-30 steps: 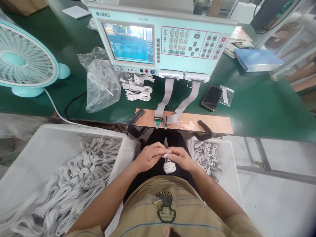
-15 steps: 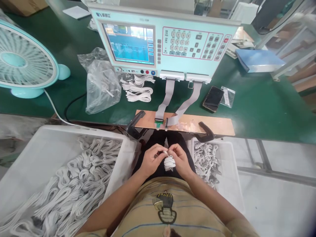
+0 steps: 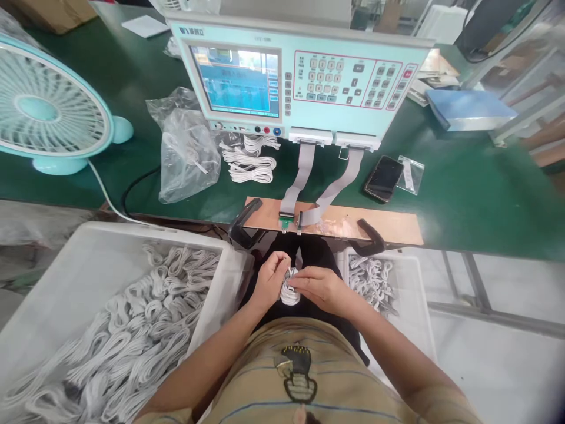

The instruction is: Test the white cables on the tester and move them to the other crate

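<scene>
A coiled white cable (image 3: 290, 294) is between my two hands, above my lap. My left hand (image 3: 270, 281) pinches it from the left, near its top. From the right, my right hand (image 3: 321, 287) has its fingers closed on a part of the same coil, near a small connector end. Just beyond the hands, a copper-coloured board (image 3: 375, 221) lies along the table edge, with a small green circuit board (image 3: 285, 224) on it. Two grey ribbon cables (image 3: 302, 174) run from there up to a light-blue tester (image 3: 247, 126) with a lit screen.
A large white bin (image 3: 57, 277) of bundled white cables stands at the left, a smaller bin (image 3: 415, 306) at the right. Black clamps (image 3: 241, 227) grip the board. On the green table (image 3: 468, 200) are a fan (image 3: 39, 109), plastic bag (image 3: 189, 159), cable bundles (image 3: 251, 169) and phone (image 3: 383, 178).
The coil has moved slightly left. My right hand has shifted leftward across it, its fingers now pointing left over the coil. The view has shifted slightly.
</scene>
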{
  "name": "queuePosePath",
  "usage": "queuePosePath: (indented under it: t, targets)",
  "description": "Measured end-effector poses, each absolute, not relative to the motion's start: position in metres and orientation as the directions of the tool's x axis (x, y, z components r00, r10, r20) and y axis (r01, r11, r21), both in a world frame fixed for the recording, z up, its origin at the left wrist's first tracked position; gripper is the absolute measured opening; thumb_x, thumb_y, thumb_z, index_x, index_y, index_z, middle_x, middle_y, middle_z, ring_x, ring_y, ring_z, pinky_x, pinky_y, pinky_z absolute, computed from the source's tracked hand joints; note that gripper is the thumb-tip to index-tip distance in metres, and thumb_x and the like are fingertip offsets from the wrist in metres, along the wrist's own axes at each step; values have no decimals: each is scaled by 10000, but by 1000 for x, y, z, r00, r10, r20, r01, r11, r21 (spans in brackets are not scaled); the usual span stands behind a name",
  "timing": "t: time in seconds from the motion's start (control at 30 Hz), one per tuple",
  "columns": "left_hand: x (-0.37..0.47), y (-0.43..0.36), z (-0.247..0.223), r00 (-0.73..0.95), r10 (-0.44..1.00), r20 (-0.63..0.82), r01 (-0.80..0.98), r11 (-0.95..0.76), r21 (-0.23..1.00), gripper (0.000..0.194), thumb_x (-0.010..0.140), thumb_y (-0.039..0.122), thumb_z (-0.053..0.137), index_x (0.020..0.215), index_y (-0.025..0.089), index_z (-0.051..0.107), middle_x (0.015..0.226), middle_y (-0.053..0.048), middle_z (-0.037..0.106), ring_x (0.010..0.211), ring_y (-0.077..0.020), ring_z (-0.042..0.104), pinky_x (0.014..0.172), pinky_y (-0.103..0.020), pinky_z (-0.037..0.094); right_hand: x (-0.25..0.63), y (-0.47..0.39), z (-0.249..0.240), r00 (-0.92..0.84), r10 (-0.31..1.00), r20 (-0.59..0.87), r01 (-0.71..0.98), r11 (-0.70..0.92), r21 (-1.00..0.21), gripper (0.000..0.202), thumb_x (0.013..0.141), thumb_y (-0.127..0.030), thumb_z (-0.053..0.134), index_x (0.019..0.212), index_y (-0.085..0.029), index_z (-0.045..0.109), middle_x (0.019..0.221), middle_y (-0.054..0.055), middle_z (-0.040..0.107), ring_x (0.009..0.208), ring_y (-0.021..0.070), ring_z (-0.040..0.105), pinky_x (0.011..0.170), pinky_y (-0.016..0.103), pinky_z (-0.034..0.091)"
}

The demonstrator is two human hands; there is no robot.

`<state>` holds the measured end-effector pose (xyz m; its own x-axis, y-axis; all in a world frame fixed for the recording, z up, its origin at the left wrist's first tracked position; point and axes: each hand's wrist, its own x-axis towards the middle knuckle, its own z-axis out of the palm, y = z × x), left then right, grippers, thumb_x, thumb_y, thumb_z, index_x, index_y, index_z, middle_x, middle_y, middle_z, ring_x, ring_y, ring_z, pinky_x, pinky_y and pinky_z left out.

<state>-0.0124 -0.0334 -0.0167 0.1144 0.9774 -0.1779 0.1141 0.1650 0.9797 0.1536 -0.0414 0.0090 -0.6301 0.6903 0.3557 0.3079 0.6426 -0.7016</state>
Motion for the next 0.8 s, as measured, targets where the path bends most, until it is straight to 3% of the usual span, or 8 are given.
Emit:
queuePosePath:
  t: [0.1,0.17,0.3,0.4,0.6,0.7,0.8]
  targets:
    - [-9,-34,-19,135,970,-200,99,188,977,191,813,341,487,748,165,519,649,29,480,593,-93,446,599,-204,384,151,-39,8,-657,670,346,352,678,-645,188,857,-214,481,991,-180,609,869,87,622,780,155,556,721,285,483]
    - [-7,-35,-20,118,974,-193,86,184,979,185,807,336,494,749,163,523,656,24,493,602,-97,459,596,-204,389,148,-37,7,-636,707,309,364,628,-688,166,862,-222,465,939,-179,606,834,82,605,763,156,540,707,284,470]
    - [-8,-31,-14,58,998,-32,169,22,985,153,795,308,514,754,165,552,678,15,522,615,-101,482,599,-206,392,141,-30,3,-293,939,181,318,274,-908,196,877,-262,412,811,-180,577,735,23,544,680,125,505,646,243,423]
    - [-11,-21,-12,90,995,52,224,-71,972,153,766,301,550,716,163,591,686,7,537,621,-101,490,597,-205,393,133,-20,-7,-54,998,21,148,29,-989,215,858,-306,428,766,-180,575,672,-12,513,630,111,486,612,227,397]
    - [-11,-3,-28,48,980,-194,34,193,981,216,701,351,617,723,140,656,676,-14,634,625,-125,548,625,-226,431,121,-5,-27,35,984,-172,-40,-171,-984,232,772,-378,547,775,-165,639,626,-15,558,562,106,477,555,225,380]
    - [-12,1,-33,20,978,-205,23,205,979,215,688,350,634,730,142,672,696,-17,657,644,-130,563,646,-231,438,119,-3,-26,52,979,-198,-86,-193,-977,243,760,-392,563,767,-164,646,621,-15,561,558,104,479,556,227,383]
    - [-17,6,-29,75,985,-157,138,146,980,228,723,364,603,682,146,654,631,-1,622,599,-115,532,596,-216,409,118,-3,-22,49,978,-205,-111,-198,-974,233,757,-383,571,762,-162,644,626,-11,566,567,105,487,570,231,389]
